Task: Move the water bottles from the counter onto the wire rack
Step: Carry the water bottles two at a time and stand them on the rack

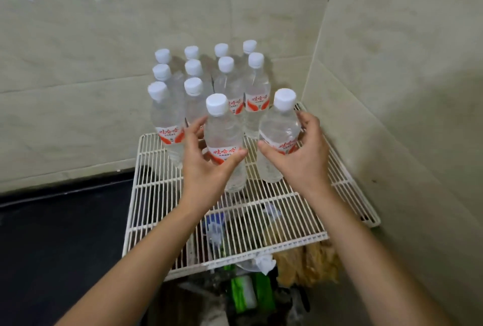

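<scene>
Water bottles (224, 140): clear glossy plastic, matt white caps. Wire rack (156, 195): white-coated metal. Wall (78, 64): smooth tile.

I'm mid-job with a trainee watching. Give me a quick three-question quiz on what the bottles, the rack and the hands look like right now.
1. True or false: every bottle on the wire rack has a white cap.
2. Multiple choice: the left hand is on
A. the front middle bottle
B. a bottle in the back row
C. the edge of the rack
3. Short answer: which way does the bottle in the right hand tilt?

Key
1. True; all the caps in view are white.
2. A.
3. Its top leans to the right, toward the side wall, while the bottles behind it stand upright.
</scene>
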`<state>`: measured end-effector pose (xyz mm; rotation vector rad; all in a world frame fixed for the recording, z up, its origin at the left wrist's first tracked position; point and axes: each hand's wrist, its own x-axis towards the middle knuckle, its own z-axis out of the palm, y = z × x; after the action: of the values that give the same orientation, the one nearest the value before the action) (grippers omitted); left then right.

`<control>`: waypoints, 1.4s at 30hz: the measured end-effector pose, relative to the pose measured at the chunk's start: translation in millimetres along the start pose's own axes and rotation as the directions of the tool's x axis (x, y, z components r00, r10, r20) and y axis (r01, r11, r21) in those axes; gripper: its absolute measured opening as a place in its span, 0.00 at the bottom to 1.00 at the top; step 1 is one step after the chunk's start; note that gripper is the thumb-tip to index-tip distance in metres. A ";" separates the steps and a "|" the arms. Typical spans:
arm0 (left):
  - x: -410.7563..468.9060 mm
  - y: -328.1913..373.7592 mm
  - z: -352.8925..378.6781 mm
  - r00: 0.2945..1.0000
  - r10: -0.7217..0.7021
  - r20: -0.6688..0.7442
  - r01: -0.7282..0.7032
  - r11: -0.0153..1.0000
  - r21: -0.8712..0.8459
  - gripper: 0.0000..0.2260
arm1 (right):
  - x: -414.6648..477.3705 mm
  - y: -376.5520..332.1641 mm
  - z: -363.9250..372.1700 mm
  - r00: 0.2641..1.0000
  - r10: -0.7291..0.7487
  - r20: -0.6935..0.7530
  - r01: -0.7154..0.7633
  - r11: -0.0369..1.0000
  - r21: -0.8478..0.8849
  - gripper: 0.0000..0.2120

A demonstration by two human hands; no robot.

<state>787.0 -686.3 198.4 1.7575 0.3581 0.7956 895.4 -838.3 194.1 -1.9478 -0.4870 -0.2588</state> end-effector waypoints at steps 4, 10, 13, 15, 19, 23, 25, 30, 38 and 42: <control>4.1 -7.3 11.7 0.999 -0.041 0.027 0.040 0.998 0.057 0.37 | 12.0 11.8 4.8 0.996 0.013 0.093 -0.014 1.000 0.012 0.39; 15.3 -3.2 -3.1 0.987 0.044 0.156 -0.086 0.958 0.274 0.40 | 19.1 15.2 0.0 0.973 0.011 0.230 -0.008 1.000 -0.014 0.47; 31.0 14.9 -12.9 0.973 0.155 0.171 -0.201 0.931 0.304 0.32 | 27.4 7.1 -5.3 0.965 -0.051 0.257 0.029 0.996 0.088 0.41; 44.9 28.4 -18.2 0.953 0.218 0.212 -0.281 0.898 0.339 0.28 | 40.5 -2.4 -11.2 0.964 -0.115 0.241 0.094 0.991 0.097 0.33; 65.3 42.1 -25.9 0.889 0.271 0.368 -0.423 0.795 0.435 0.21 | 64.5 -16.1 -25.8 0.923 -0.164 0.347 0.147 0.986 0.074 0.19; 80.6 55.1 -28.9 0.886 0.227 0.403 -0.409 0.793 0.451 0.20 | 77.2 -20.7 -31.5 0.920 -0.199 0.339 0.207 0.978 0.013 0.13; 88.1 64.0 -25.4 0.915 0.191 0.354 -0.337 0.846 0.414 0.20 | 82.4 -25.8 -29.2 0.927 -0.223 0.303 0.235 0.972 -0.003 0.12; 109.8 76.6 -14.8 0.924 0.257 0.283 -0.366 0.808 0.461 0.20 | 100.7 -38.3 -13.6 0.938 -0.228 0.261 0.234 0.972 0.009 0.14; 133.1 53.1 -9.8 0.951 0.180 0.251 -0.300 0.736 0.607 0.20 | 113.1 -36.0 14.9 0.933 -0.213 0.290 0.254 0.961 -0.112 0.16; 128.3 43.9 -9.9 0.940 0.248 0.233 -0.340 0.689 0.640 0.17 | 110.2 -32.0 16.4 0.926 -0.222 0.306 0.279 0.948 -0.156 0.17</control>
<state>867.2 -616.8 283.6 2.5999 0.2959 0.8282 978.8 -788.1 256.9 -2.1268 -0.9368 -0.1942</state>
